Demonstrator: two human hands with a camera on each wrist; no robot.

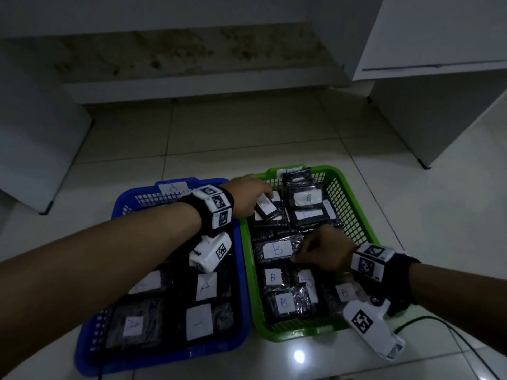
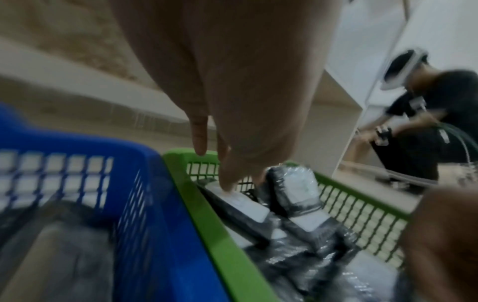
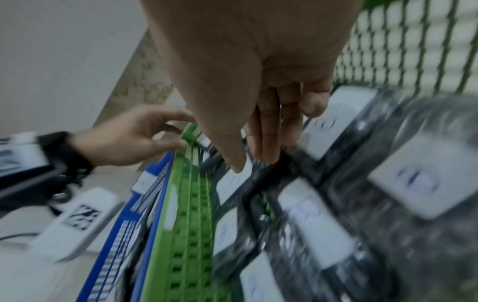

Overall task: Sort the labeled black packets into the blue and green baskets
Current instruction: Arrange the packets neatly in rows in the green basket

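Reaching across the blue plastic basket into the far left corner of the green plastic basket, left hand with fingers almost straight and slightly apart, tips resting on the white label of a tilted black wrapped packet. Not clear from any view whether the thumb closes under that packet; only a touch from above visible. Hovering low over the middle of the green basket, right hand, fingers long, close together and pointing down, thumb apart from them, holding nothing. Fingertips just above the right edge of a black packet with white label marked B, contact not sure because of blur.

Seen only from the head view: letters on the labels, A on the packets in the blue basket and on the paper tag at its far rim, B on those in the green basket, both baskets side by side and touching on a pale tiled floor. Shown only by the left wrist view: fingertip pressing the label near the green wall, and a second packet standing nearly upright just behind it. Shown only by the right wrist view: left hand from the side above the green rim, fingers loosely spread, and several more labelled packets lying flat under the right palm.
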